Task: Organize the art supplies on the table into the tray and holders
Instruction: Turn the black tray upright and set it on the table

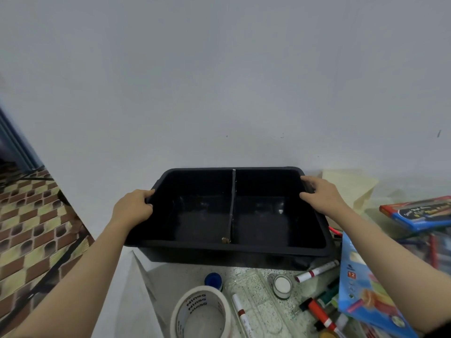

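Note:
A black plastic tray (227, 251) with a middle divider stands against the wall; both compartments hold nothing but a small scrap at the divider's near end. My left hand (134, 207) grips the tray's left rim. My right hand (319, 193) grips the right rim. In front of the tray lie a white tape roll (201, 313), a blue-capped pot (213, 280), a small white jar (282, 285), white markers with red bands (317, 271) (240, 313), and an orange marker (318, 313).
A blue crayon box (361, 284) lies at the right front, another blue and red box (419, 213) further right. Cream paper (349, 186) sits behind the right hand. The table's left edge drops to a patterned floor (31, 228).

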{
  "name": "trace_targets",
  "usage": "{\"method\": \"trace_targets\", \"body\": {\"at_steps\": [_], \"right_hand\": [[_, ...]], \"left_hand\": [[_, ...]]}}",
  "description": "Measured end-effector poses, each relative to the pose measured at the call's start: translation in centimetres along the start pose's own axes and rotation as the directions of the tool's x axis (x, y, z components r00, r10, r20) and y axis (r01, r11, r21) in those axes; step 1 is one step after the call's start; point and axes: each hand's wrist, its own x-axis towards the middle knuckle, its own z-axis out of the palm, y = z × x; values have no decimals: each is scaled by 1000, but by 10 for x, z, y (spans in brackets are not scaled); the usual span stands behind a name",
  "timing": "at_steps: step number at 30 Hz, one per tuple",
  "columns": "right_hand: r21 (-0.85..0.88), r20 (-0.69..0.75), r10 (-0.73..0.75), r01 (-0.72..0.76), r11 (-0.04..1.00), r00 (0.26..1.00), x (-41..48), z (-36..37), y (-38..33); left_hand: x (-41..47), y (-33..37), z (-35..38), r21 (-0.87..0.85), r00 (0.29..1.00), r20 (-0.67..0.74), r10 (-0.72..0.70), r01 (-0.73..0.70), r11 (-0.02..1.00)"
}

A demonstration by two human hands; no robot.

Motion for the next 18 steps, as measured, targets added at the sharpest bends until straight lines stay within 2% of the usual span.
{"method": "trace_targets", "body": {"at_steps": [3, 8, 11, 18], "right_hand": [[-74, 12, 2, -1, 997, 1000, -5, -4, -7], [-163, -48, 3, -11, 987, 999, -30, -5, -16], [-204, -21, 2, -6, 979, 1000, -43, -4, -14], [-135, -26, 13, -16, 991, 1000, -52, -3, -12]], "left_hand": [[0, -2, 1, -2, 1000, 3, 9, -9, 1000], [3, -3, 3, 20, 1000, 16, 0, 0, 1000], [3, -3, 4, 44, 1000, 13, -12, 11, 999], [0, -6, 3, 27, 999, 30, -24, 23, 999]]}}
